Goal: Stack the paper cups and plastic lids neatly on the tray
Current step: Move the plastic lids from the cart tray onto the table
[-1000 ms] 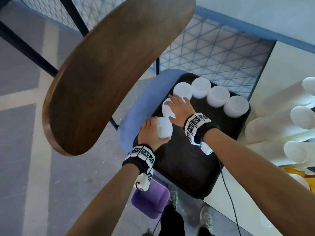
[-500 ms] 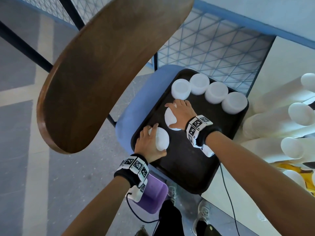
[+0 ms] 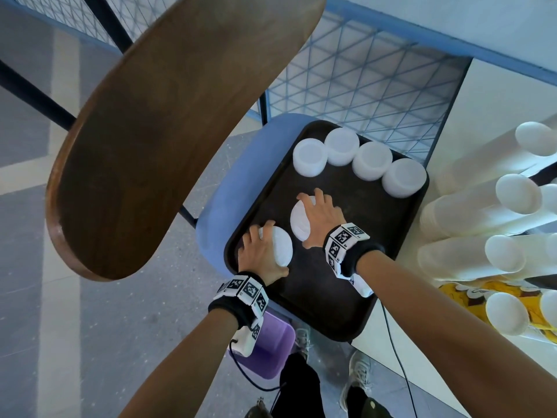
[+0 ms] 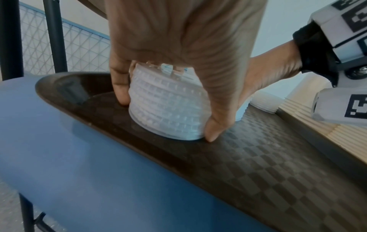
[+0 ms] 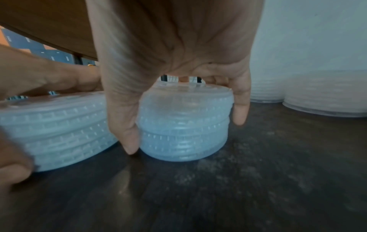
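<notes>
At the left edge of the tray (image 3: 304, 309), a lid stack (image 3: 281, 247) is gripped by the left hand (image 3: 259, 256), with the thumb at one side and the fingers (image 4: 119, 87) at the other; the stack's base is seen resting on the tray in the left wrist view. Just beside it, toward the tray's middle, a second lid stack (image 3: 300, 220) is covered by the right hand (image 3: 321, 217), whose thumb and fingers (image 5: 241, 108) are curled down around its sides, and it is seated on the tray. Along the far edge, four more lid stacks (image 3: 358, 161) are lined up in a row, each touching the next. Past the right edge, long columns of paper cups (image 3: 470, 215) are laid on their sides on a white table (image 3: 512, 95). The tray is carried on a blue seat (image 3: 229, 188).
</notes>
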Demonstrator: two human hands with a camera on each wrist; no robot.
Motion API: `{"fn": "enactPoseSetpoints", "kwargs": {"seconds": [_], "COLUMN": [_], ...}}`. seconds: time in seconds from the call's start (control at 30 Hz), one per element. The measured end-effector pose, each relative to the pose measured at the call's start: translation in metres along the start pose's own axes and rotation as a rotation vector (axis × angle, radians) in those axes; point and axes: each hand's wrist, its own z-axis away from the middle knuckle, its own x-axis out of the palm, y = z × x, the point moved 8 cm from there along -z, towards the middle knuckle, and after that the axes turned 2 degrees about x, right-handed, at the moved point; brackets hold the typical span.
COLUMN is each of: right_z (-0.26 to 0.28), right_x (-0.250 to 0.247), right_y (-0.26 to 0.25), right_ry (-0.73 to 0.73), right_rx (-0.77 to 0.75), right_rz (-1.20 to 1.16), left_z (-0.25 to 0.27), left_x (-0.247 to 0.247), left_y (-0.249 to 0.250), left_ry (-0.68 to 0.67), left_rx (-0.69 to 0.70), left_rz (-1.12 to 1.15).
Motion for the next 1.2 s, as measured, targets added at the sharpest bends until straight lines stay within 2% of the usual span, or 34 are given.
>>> {"fn": "enactPoseSetpoints", "kwargs": {"seconds": [0.57, 0.8, 1.2], "right_z": [-0.007, -0.007, 0.011], "right_x": [0.004, 0.002, -0.019], "right_y": [-0.003, -0.004, 0.011], "right_ry": [-0.014, 0.002, 0.038], "right_rx": [0.023, 0.003, 0.060], "right_rz": [0.067, 0.079, -0.120], "left_z": [-0.002, 0.000, 0.008], "left_x": [-0.001, -0.006, -0.032], "left_y": [0.000, -0.005, -0.013], "left_ry": [0.005, 0.022, 0.077], "left_rx": [-0.021, -0.044, -0.032], "left_rz": [-0.009, 0.074, 0.262]}}
